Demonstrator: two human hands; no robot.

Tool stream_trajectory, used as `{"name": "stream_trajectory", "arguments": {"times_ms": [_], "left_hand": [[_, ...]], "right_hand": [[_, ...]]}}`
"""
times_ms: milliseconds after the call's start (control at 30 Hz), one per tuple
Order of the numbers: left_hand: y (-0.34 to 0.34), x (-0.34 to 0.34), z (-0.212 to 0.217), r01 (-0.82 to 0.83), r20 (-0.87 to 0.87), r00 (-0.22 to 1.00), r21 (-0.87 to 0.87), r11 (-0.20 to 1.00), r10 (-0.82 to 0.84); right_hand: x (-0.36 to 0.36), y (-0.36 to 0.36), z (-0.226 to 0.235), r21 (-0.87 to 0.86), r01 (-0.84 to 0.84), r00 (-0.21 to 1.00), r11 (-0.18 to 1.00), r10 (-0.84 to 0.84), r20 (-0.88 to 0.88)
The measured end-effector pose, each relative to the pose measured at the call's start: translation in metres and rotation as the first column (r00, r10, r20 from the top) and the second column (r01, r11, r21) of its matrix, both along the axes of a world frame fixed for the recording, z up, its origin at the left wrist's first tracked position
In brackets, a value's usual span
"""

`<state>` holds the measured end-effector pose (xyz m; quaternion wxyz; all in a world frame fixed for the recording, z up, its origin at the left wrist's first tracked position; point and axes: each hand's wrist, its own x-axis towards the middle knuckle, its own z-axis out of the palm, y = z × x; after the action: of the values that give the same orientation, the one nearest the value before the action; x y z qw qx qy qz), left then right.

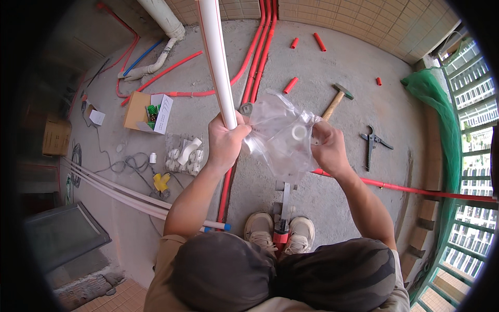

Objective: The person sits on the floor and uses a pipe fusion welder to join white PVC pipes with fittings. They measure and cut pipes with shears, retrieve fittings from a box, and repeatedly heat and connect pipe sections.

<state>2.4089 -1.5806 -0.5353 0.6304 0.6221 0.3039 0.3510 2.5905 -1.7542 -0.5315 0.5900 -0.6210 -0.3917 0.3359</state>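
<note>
The bag [278, 136], clear plastic, hangs between the person's two hands above the concrete floor [332, 78], with a small white ring fitting [299, 132] showing through it near the top. The left hand [224, 139] is closed around a white pipe [217, 62] that rises steeply toward the upper edge of the picture, and its fingers also pinch the bag's left edge. The right hand [327, 148] grips the bag's right side, fingers curled into the plastic just beside the fitting. Below the bag, a tool with a red handle [281, 218] lies between the person's shoes [259, 229]. On the floor beyond the right hand lie a hammer [335, 101] and a pair of cutters [371, 143], well apart from each other. Red conduits [260, 57] run up the floor past the pipe, with short red offcuts [290, 85] scattered near them. To the left sit an open cardboard box [148, 112] and a pack of white fittings [184, 155].
</note>
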Motion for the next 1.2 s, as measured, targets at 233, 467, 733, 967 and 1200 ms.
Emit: {"name": "stream_trajectory", "arguments": {"times_ms": [233, 467, 733, 967, 1200], "left_hand": [[0.014, -0.003, -0.006, 0.093, 0.012, 0.996, -0.184, 0.979, -0.093], [-0.002, 0.01, 0.0, 0.384, -0.068, 0.919, -0.075, 0.92, -0.389], [-0.02, 0.03, -0.009, 0.04, 0.031, 0.999, -0.2, 0.979, -0.035], [-0.024, 0.033, 0.002, -0.041, 0.1, 0.993, -0.223, 0.974, 0.065], [-0.022, 0.033, 0.007, -0.042, 0.154, 0.985, -0.194, 0.98, 0.073]], "right_hand": [[-0.009, 0.002, -0.013, 0.061, -0.038, 0.945, 0.997, 0.016, 0.326], [-0.015, 0.01, -0.015, 0.039, -0.237, 0.917, 0.971, 0.21, 0.338], [-0.016, 0.016, -0.013, -0.025, -0.182, 0.9, 0.983, 0.177, 0.399], [-0.018, 0.019, -0.018, -0.083, -0.169, 0.885, 0.982, 0.188, 0.426], [-0.021, 0.03, -0.04, -0.1, -0.063, 0.902, 0.993, 0.099, 0.42]]}}
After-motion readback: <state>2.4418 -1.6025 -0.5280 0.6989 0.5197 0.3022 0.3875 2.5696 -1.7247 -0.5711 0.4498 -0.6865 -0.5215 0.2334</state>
